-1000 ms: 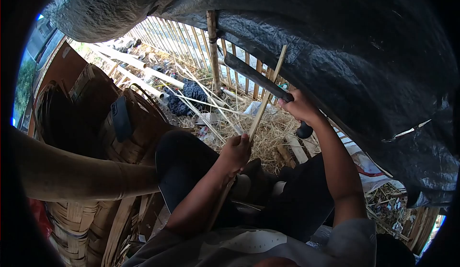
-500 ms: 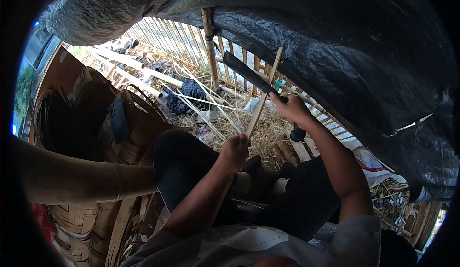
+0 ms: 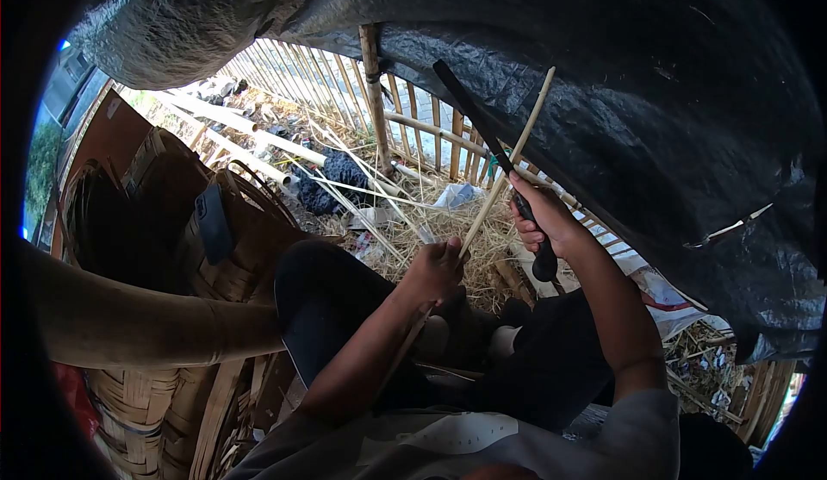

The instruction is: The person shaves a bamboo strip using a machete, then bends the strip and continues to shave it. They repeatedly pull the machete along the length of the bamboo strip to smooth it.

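My left hand (image 3: 433, 271) is closed round a long pale bamboo strip (image 3: 530, 127), which slants up to the right past the hand. Its lower end runs back along my left forearm. In my right hand (image 3: 541, 217) is the black handle of a long dark knife (image 3: 474, 114). The blade points up and to the left and crosses the strip just above my right hand. Where blade and strip meet, I cannot tell whether they touch.
Shavings (image 3: 487, 252) lie on the ground beyond my knees. Woven baskets (image 3: 138, 394) and a thick bamboo pole (image 3: 155, 321) stand at the left. A slatted fence (image 3: 422, 118) runs behind, under a black tarp (image 3: 672, 92). Loose strips lie near a black lump (image 3: 345, 168).
My right hand has moved slightly right and down, and the knife has turned more upright. The strip now leans further right and shows a narrower side. My left hand has shifted a little right.
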Available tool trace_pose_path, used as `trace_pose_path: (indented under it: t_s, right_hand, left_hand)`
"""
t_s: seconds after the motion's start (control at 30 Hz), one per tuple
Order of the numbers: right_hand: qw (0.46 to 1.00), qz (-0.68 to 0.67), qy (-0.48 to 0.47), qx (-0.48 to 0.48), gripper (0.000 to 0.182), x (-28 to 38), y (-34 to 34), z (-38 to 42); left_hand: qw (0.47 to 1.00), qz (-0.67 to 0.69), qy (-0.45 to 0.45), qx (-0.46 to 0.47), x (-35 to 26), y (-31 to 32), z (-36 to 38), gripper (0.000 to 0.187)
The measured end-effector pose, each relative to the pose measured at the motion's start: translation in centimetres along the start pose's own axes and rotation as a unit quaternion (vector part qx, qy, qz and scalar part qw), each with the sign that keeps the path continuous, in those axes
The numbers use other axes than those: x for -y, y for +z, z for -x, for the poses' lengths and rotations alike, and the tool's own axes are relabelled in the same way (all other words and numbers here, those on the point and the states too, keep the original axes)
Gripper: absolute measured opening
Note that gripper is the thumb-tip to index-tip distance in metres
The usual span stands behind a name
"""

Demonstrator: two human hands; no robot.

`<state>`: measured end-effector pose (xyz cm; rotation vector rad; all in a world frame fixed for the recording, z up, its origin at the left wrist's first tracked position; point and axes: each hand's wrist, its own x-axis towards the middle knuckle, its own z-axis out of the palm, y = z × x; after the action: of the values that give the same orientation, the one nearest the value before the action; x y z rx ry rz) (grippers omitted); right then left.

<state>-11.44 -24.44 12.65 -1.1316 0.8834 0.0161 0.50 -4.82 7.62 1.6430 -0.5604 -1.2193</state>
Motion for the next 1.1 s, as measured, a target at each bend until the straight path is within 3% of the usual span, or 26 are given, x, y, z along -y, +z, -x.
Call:
trace_pose_path:
  t_s: [0.2,0.33,0.43,0.5,0.57,0.63,0.7,0.83,0.87,0.97,1.1]
  right_hand:
    - [1.000,-0.008,-0.003,-0.006,0.059,-0.2,0.2,2.1]
    - [0.999,0.004,-0.031,-0.025,0.056,0.2,0.2,3.2]
    - [0.981,0.086,-0.123,-0.125,0.049,0.9,-0.6,2.8]
    - [0.938,0.116,-0.270,-0.185,0.030,0.6,-2.5,1.1]
    - [0.876,0.167,-0.401,-0.210,0.024,0.0,-4.6,-0.5]
    - [0.813,0.175,-0.502,-0.237,0.024,0.2,-4.4,-0.5]
    - [0.777,0.165,-0.548,-0.264,0.033,0.0,-4.7,-0.8]
    - [0.777,0.315,-0.476,-0.264,0.024,0.7,-4.1,0.7]
    - [0.768,0.292,-0.511,-0.251,0.022,0.3,-3.7,0.5]
    - [0.811,0.286,-0.467,-0.207,0.026,0.2,-4.9,-0.2]
    - [0.902,0.160,-0.343,-0.209,0.027,0.4,-6.6,-2.3]
  left_hand:
    - [0.999,0.047,-0.026,-0.003,-0.3,0.5,0.3,0.050]
    - [0.999,-0.044,0.004,-0.004,-1.0,0.6,0.7,0.051]
    - [0.999,-0.027,0.011,-0.034,-0.5,1.1,0.5,0.053]
    - [0.996,0.065,0.040,-0.045,3.0,0.9,-1.8,0.055]
    - [0.995,0.095,-0.023,-0.014,1.1,0.2,-0.8,0.050]
    - [0.984,0.170,-0.051,0.012,1.1,-0.3,-0.8,0.047]
    - [0.987,0.153,-0.029,0.040,0.9,-0.7,-0.6,0.043]
    - [0.986,0.158,-0.025,0.046,0.5,-0.4,-0.3,0.044]
    - [0.986,0.157,-0.024,0.047,0.5,-0.4,-0.3,0.044]
    - [0.994,0.104,-0.030,0.010,-0.7,0.0,0.6,0.045]
    - [0.988,0.141,-0.031,0.054,0.0,-0.5,0.3,0.046]
